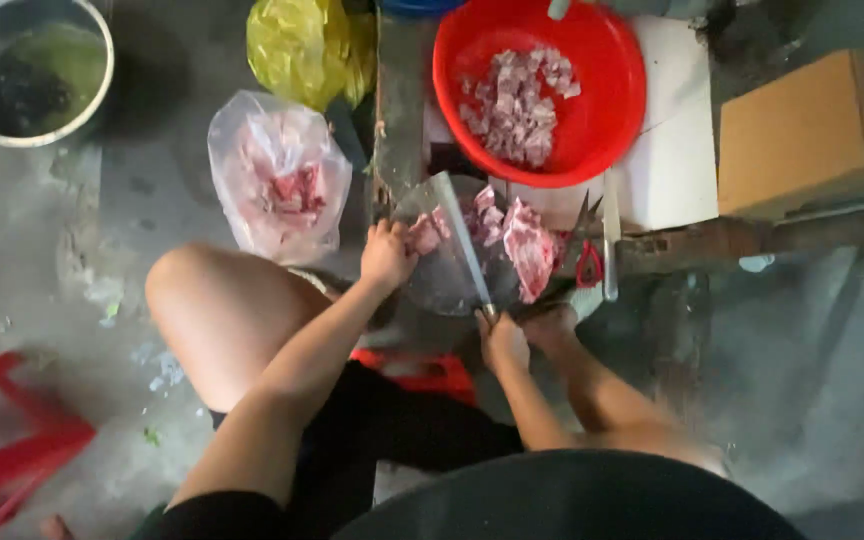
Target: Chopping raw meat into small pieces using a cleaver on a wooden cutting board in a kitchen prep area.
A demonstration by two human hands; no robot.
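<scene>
While the left hand pins a strip of raw meat on the chopping block, the right hand closes, apparently, around the cleaver handle below the red basin.

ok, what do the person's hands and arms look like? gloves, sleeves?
Both hands bare, no gloves: left hand, right hand. Forearms bare too, with no sleeves showing up to the elbows. No watch, rings or bands that I can make out. Dark clothing shows at the bottom edge.

A grey, stained concrete floor fills the scene in dim light. A red plastic stool stands near left, a metal bucket far left, and a brown cardboard box far right.
</scene>
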